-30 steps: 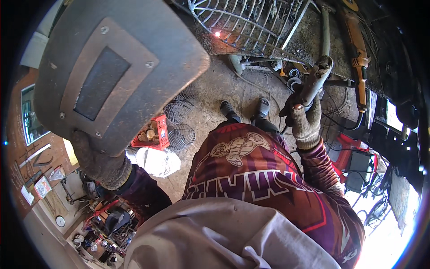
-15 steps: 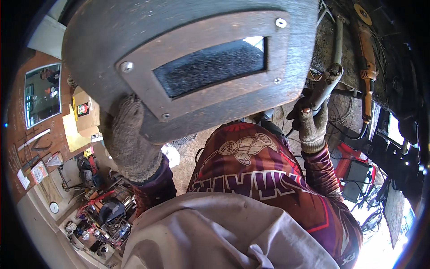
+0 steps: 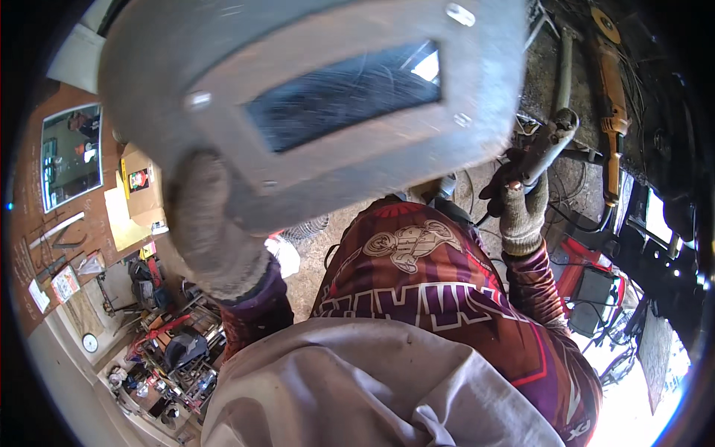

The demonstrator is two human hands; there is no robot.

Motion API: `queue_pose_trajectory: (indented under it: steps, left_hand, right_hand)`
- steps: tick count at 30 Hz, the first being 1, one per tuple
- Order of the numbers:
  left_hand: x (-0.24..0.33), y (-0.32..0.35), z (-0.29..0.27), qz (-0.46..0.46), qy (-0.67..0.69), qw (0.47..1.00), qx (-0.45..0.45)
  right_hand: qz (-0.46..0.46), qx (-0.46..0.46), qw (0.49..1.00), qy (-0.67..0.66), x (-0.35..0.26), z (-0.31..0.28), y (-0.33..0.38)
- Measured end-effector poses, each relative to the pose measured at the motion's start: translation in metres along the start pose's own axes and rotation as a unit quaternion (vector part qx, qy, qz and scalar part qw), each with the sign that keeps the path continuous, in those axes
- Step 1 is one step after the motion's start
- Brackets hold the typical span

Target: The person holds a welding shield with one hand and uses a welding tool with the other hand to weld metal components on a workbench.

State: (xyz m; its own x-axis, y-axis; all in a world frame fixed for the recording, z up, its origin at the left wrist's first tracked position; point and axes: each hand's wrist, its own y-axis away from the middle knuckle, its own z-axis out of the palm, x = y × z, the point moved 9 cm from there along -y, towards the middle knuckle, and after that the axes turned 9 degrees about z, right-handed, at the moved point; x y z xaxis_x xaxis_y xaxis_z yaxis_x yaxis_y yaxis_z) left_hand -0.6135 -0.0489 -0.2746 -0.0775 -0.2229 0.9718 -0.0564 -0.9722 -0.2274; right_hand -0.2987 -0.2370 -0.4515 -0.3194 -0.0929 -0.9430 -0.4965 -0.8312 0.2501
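A dark, worn welding shield (image 3: pixel 357 160) with a rectangular dark window (image 3: pixel 346 97) fills the upper middle, blurred by motion. My gloved left hand (image 3: pixel 205 223) is closed at its lower left edge and holds it up; its fingertips are hidden behind the shield. At right, my gloved right hand (image 3: pixel 523 216) is closed round a grey tubular piece (image 3: pixel 547 153) with a rough, open-looking end pointing up and away. Something dark shows beside those fingers, too shaded to make out. The thumb tip pokes through the worn glove.
An orange angle grinder (image 3: pixel 613 104) lies at the far right, its cord hanging below. A red and grey machine (image 3: pixel 588 287) sits lower right. At left are a brown board (image 3: pixel 74 223) with a mirror-like pane and a cluttered pile of tools (image 3: pixel 179 343). A round wire guard (image 3: pixel 305 227) shows beneath the shield.
The shield has moved slightly up and left with my left hand, and its window shows a brighter reflection. My right hand and the tubular piece have shifted a little to the right.
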Motion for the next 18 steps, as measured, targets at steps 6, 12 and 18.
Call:
queue_pose_trajectory:
  steps: [6, 12, 18]
  left_hand:
    - [0.026, -0.036, -0.043, 0.003, 0.268, 0.963, -0.038]
    - [0.038, -0.029, -0.063, 0.132, 0.026, 0.989, 0.053]
    - [0.007, -0.013, -0.027, -0.028, 0.196, 0.980, 0.028]
  right_hand:
    - [0.004, -0.015, 1.000, -0.017, 0.008, -0.005, -0.001]
    - [0.010, -0.017, 0.999, -0.025, 0.007, -0.005, -0.001]
    - [-0.007, -0.020, 1.000, -0.016, 0.008, -0.005, -0.004]
